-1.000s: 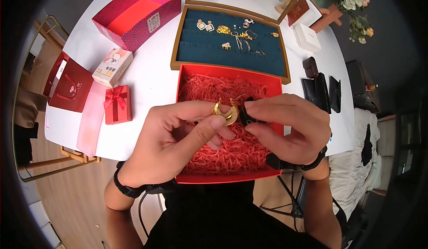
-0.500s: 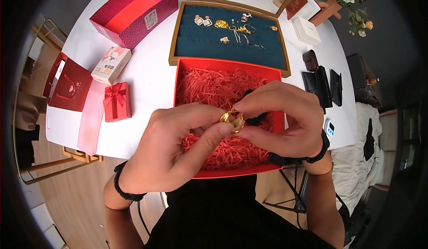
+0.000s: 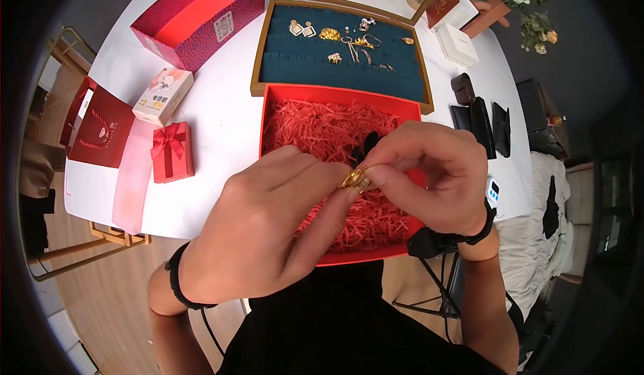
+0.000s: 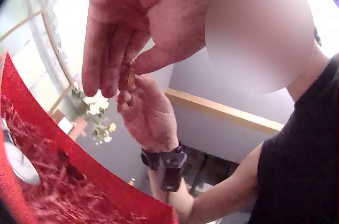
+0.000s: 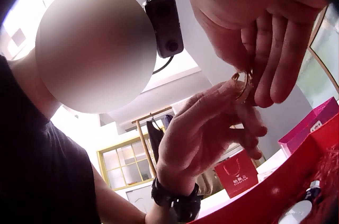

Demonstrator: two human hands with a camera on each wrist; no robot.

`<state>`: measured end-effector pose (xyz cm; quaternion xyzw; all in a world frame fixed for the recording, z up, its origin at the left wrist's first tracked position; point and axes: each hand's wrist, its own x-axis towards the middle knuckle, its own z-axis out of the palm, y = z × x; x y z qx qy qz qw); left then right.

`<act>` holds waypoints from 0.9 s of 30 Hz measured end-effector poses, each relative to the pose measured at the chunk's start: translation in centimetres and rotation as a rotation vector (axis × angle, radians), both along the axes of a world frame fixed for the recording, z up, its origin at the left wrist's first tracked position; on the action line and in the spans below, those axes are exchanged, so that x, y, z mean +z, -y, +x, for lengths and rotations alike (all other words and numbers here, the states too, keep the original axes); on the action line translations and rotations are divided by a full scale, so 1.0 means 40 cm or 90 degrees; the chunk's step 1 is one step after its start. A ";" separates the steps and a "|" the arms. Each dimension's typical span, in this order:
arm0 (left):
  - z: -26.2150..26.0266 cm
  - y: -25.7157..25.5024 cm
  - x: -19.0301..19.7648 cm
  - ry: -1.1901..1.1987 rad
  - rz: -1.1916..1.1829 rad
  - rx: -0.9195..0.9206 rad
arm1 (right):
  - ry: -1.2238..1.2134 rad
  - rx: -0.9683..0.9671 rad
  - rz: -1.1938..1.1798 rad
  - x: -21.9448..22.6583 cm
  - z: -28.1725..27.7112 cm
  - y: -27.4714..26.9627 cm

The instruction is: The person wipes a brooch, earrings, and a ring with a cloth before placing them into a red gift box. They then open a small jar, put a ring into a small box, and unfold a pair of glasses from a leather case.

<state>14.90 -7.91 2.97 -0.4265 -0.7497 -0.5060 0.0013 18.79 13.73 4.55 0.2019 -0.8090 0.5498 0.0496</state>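
A pair of gold hoop earrings (image 3: 355,179) is held between both hands, over a red box (image 3: 335,92) filled with red shredded paper (image 3: 315,123). My left hand (image 3: 258,224) pinches the earrings between thumb and fingers from the left. From the right, the thumb and index finger of my right hand (image 3: 436,177) pinch their upper side. In the right wrist view the gold hoops (image 5: 244,87) show between the fingertips of both hands. Fingers hide much of the earrings in the left wrist view. A black item (image 3: 367,143) lies on the shredded paper behind the right hand.
Behind the box lies a wooden-framed jewelry tray (image 3: 295,66) holding several pieces. To the left are a purple box (image 3: 194,56), a white carton (image 3: 163,96), a red ribboned gift box (image 3: 172,153) and a red bag (image 3: 104,130). Black cases (image 3: 483,127) lie at right.
The right hand has moved left from beside a black item in the box onto the earrings and now pinches them too. The left hand has turned, its back now more toward the head camera.
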 end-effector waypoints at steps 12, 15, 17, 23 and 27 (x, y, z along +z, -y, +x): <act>0.004 0.006 0.004 -0.039 -0.019 0.008 | 0.064 0.034 -0.129 -0.015 -0.005 0.001; 0.002 0.004 0.005 -0.046 -0.026 0.009 | 0.001 0.012 0.038 0.016 -0.007 -0.006; 0.000 0.004 0.006 -0.050 -0.050 0.007 | -0.070 0.005 0.105 0.021 -0.007 -0.008; -0.007 -0.001 -0.005 0.032 0.000 0.008 | -0.263 -0.041 0.309 0.026 0.018 0.013; -0.015 0.006 -0.015 0.115 0.013 -0.011 | -0.358 -0.055 0.380 0.014 0.022 0.026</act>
